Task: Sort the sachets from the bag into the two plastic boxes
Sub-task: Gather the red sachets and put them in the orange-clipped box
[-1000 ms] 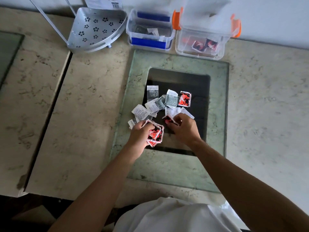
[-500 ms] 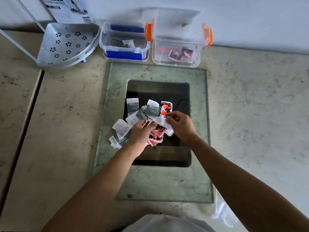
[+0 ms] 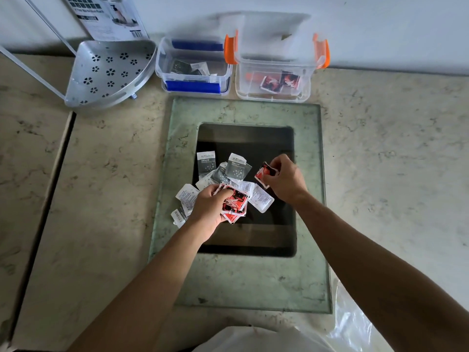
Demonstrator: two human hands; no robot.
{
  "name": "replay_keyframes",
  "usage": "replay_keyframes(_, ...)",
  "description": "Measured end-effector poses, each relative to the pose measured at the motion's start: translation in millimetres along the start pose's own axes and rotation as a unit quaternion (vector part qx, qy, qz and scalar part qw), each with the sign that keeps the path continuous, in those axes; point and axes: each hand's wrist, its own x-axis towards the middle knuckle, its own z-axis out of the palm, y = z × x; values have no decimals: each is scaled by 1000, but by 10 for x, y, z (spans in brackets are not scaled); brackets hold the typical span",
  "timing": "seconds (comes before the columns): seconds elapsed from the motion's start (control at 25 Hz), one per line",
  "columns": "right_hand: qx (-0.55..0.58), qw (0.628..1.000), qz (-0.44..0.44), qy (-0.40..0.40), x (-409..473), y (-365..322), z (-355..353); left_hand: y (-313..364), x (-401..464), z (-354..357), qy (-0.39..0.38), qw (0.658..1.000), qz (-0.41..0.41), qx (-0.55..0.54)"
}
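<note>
A loose pile of grey and white sachets (image 3: 224,171) lies on the dark glass panel (image 3: 269,146) in the middle of the counter. My left hand (image 3: 209,205) grips a stack of red sachets (image 3: 234,201) at the pile's near side. Just right of the pile, my right hand (image 3: 285,177) pinches a single red sachet (image 3: 264,172). At the back stand two open boxes: the blue-handled box (image 3: 194,85) holds grey and white sachets, the orange-handled box (image 3: 272,94) holds red ones.
A perforated metal corner shelf (image 3: 109,72) sits at the back left, with a printed card (image 3: 106,16) leaning on the wall behind it. A crumpled clear plastic bag (image 3: 352,323) lies at the counter's near right edge. A seam splits the marble counter at left.
My right hand has left the white sachets beside the left hand's stack and moved right and farther back, where it now pinches a single red sachet. The left hand keeps its stack.
</note>
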Motion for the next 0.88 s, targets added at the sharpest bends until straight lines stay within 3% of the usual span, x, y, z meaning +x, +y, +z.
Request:
replay_keyframes(0.16,251,967,17,-36,-376,-111,-100,-29,-95,15,-11,1000,13,-5)
replay_keyframes(0.28,191,977,-21,-96,-624,-160,-9,-39,-153,40,-33,998,29,-33)
replay_keyframes(0.36,145,985,-36,-88,-671,-169,52,8,-180,80,-58,996,37,-58)
replay_keyframes(0.6,292,946,16,-142,-464,-347,-74,431,-117,153,-179,980,31,-76)
replay_keyframes(0.88,381,922,-59,-39,517,-1017,-859,1776,114,905,-169,974,146,48)
